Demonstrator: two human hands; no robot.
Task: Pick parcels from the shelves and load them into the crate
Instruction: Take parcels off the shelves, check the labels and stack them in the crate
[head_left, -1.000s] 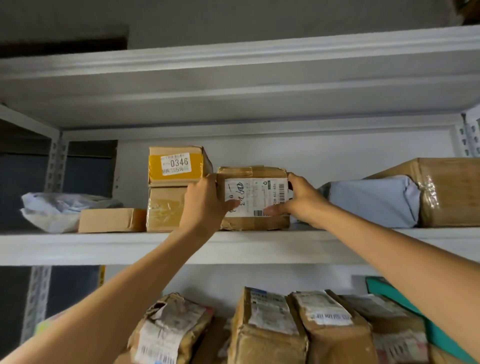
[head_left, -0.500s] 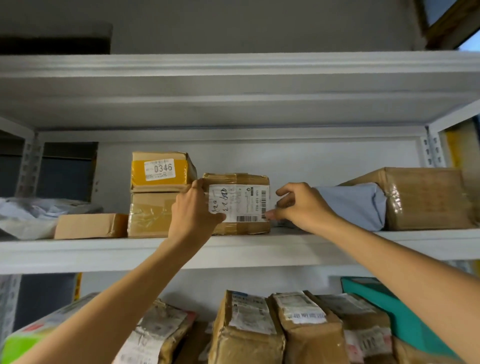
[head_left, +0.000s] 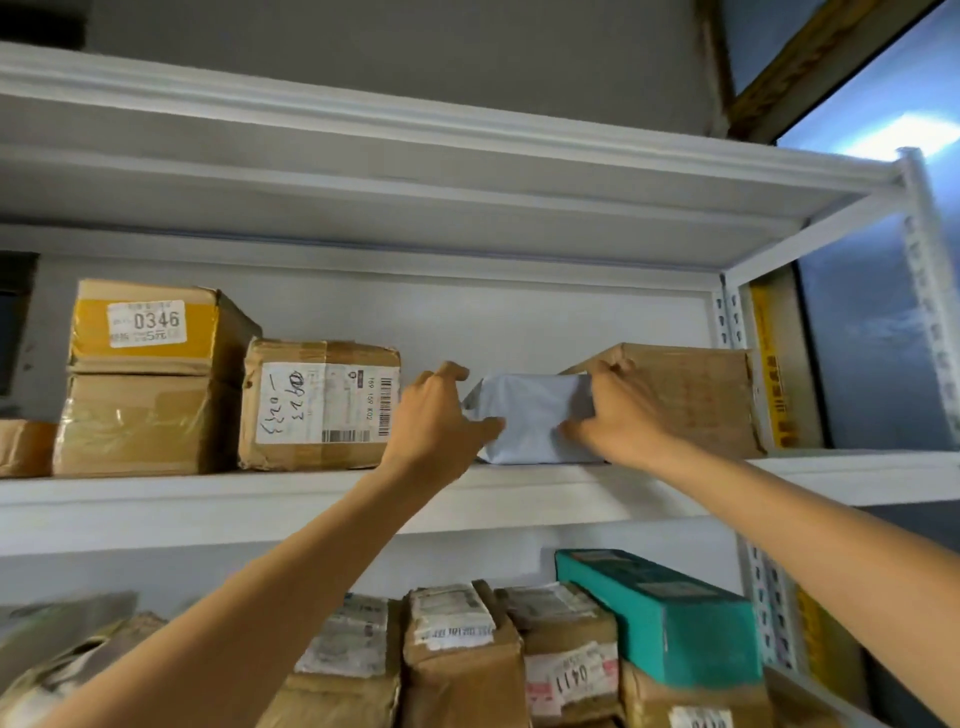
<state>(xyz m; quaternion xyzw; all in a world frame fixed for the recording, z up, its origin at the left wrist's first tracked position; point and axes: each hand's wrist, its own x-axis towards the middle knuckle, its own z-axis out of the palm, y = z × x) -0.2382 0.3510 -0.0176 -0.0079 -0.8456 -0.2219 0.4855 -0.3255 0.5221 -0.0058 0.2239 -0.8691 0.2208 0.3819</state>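
Up on the shelf (head_left: 208, 493), both hands have left the labelled box (head_left: 322, 405) and moved right to the grey bag (head_left: 530, 415). Now the left hand (head_left: 436, 421) grips its left end and the right hand (head_left: 618, 415) its right top corner, so this looks like the next pick. It lies between that box and a brown box (head_left: 691, 395) close on its right. No crate in sight.

place: parcel storeroom | evidence: white metal shelves (head_left: 311, 499) stacked with labelled parcels (head_left: 322, 405)
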